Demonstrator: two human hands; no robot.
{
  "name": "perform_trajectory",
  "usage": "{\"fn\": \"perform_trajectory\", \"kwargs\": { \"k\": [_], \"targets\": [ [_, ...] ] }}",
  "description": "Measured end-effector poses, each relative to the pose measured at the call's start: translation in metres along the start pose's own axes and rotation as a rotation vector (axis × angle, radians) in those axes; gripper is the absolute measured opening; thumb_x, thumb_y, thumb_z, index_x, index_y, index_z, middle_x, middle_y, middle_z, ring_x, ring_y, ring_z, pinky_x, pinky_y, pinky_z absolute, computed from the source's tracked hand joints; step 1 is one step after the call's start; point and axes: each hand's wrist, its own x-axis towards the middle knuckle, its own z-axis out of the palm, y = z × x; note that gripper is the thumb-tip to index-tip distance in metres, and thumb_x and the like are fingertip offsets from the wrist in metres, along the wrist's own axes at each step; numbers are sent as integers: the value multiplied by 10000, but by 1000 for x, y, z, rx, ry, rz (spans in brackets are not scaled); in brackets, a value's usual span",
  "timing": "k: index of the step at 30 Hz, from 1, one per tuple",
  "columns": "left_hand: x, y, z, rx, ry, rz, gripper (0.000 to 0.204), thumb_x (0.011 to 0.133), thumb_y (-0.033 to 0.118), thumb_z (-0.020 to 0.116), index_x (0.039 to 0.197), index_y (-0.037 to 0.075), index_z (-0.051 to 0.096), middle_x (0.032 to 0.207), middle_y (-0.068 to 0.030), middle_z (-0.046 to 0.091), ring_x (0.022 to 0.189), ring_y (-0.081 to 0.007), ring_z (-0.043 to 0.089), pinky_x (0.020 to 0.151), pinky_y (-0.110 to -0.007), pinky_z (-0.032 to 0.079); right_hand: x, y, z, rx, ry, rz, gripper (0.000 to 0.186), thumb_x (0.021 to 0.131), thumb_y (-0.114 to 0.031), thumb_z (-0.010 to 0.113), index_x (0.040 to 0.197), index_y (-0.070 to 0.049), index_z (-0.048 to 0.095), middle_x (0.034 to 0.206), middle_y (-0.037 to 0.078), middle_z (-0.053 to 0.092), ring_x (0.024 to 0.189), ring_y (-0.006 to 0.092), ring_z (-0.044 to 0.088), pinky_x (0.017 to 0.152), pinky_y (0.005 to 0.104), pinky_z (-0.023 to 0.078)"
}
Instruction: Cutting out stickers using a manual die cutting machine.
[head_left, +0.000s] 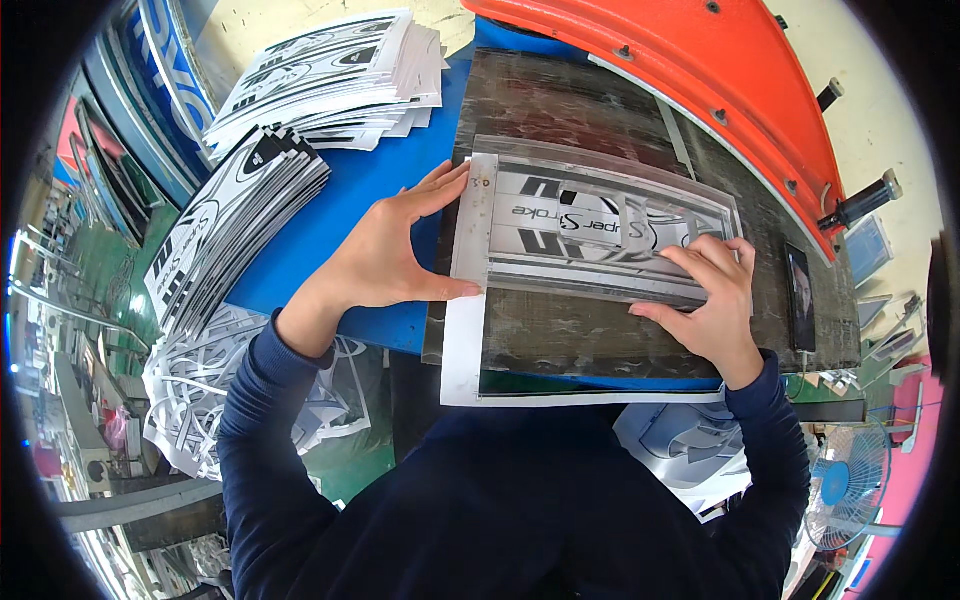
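Observation:
A long clear plastic cutting die lies flat on a dark, scuffed board. Through it shows printing in black and grey, and a white paper sheet with a cut-out opening extends from under its left end toward me. My left hand is spread wide at that end, the fingers by the far corner and the thumb by the near corner. At the right end, my right hand grips the die, its fingers bent over the top and its thumb against the near side.
A large red machine part with bolts arches over the board's far right. Stacked printed sheets and a fanned pile cover the blue table's left. A phone lies at right, above a fan. Paper scraps heap below left.

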Motion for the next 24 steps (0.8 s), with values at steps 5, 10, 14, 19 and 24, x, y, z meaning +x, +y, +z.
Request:
{"fn": "perform_trajectory", "kwargs": {
  "k": [5, 10, 14, 19, 24],
  "targets": [
    [0, -1, 1, 1, 7, 8, 1073, 664, 172, 990, 1559, -87, 457, 1664, -229, 433, 1605, -360, 299, 1304, -476, 227, 2, -2, 1, 1, -26, 28, 689, 582, -537, 972, 1064, -84, 778, 945, 46, 662, 922, 252, 632, 1001, 434, 376],
    [0, 3, -1, 69, -4, 8, 1068, 681, 218, 989, 1553, -95, 458, 1654, -228, 449, 1602, -357, 306, 1296, -457, 246, 3, 3, -9, -29, -121, 4, 788, 596, -552, 958, 1200, -92, 749, 1177, 93, 657, 1143, 287, 617, 1127, 474, 345],
    [-2, 8, -3, 99, -69, -36, 1110, 722, 292, 960, 1612, -48, 391, 1702, -199, 387, 1623, -340, 264, 1291, -522, 208, -12, 29, -35, 68, -171, 160, 1045, 625, -531, 961, 1513, -149, 565, 1559, 173, 482, 1441, 360, 454, 1231, 530, 284],
    [-5, 2, -1, -48, -97, -118, 1160, 736, 324, 927, 1668, 6, 313, 1741, -165, 332, 1638, -329, 227, 1292, -561, 114, -44, 57, -32, 425, -253, 434, 1249, 672, -448, 976, 1688, -155, 310, 1720, 227, 302, 1594, 426, 271, 1295, 565, 206],
    [-3, -4, 3, -226, -58, -101, 1176, 715, 347, 936, 1639, -58, 332, 1717, -207, 354, 1617, -319, 276, 1303, -484, 138, -57, 67, -28, 335, -252, 360, 1191, 688, -338, 972, 1679, -139, 342, 1700, 202, 376, 1591, 411, 303, 1298, 482, 254]
  ]
}}
